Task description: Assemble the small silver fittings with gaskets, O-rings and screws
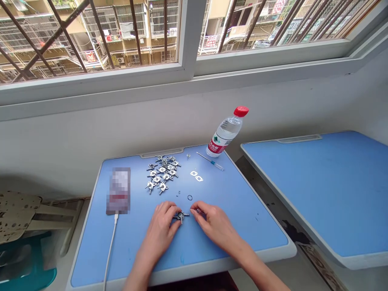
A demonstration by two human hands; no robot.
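My left hand [163,222] is closed around a small metal fitting [181,216] with thin stubs sticking out, held low over the blue table. Just right of it, my right hand [212,222] is closed, thumb and forefinger pinched together. Something small and partly see-through shows between its fingers, too hidden to name. A dark ring [190,197] lies on the table beyond the hands, with tiny loose bits [178,193] beside it. Farther back is a pile of similar metal fittings [163,169]. To its right lie two flat metal plates [196,176], each with a hole.
A screwdriver [210,161] with a clear handle lies near a red-capped water bottle [224,135] at the back right. At the left is a blurred phone [119,190] with a white cable [111,246]. Another blue table [327,190] stands right, across a gap.
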